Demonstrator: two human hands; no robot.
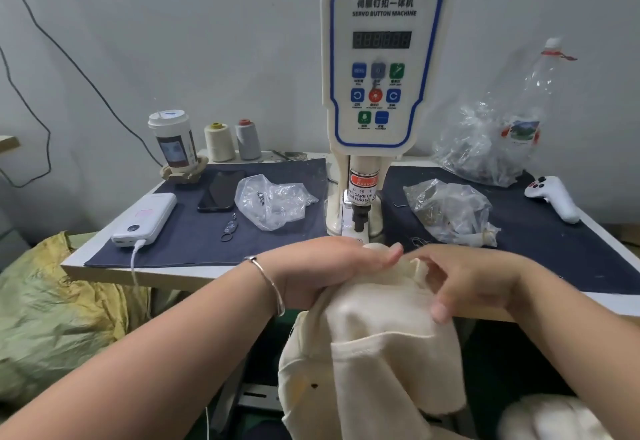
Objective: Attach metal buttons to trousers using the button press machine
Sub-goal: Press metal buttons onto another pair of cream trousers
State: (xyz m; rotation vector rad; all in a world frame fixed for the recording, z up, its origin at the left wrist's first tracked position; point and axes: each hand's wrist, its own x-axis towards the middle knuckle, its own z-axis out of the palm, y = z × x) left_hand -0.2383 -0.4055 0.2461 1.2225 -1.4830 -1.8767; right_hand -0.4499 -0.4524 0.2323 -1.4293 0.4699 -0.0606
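Cream trousers (374,342) hang over the table's front edge, their top bunched just in front of the white servo button machine (381,58). My left hand (332,266) grips the fabric from the left, palm down, fingers reaching toward the machine's base. My right hand (464,280) pinches a fold of the waistband from the right. The black press head (360,219) stands just behind my fingertips. No button is visible on the cloth.
Clear bags of metal parts lie left (273,200) and right (450,211) of the machine, with a larger bag (485,148) behind. A power bank (145,219), phone (221,195), cup (173,141), two thread cones (232,141) and a white controller (554,197) sit on the dark cloth-covered table (194,245).
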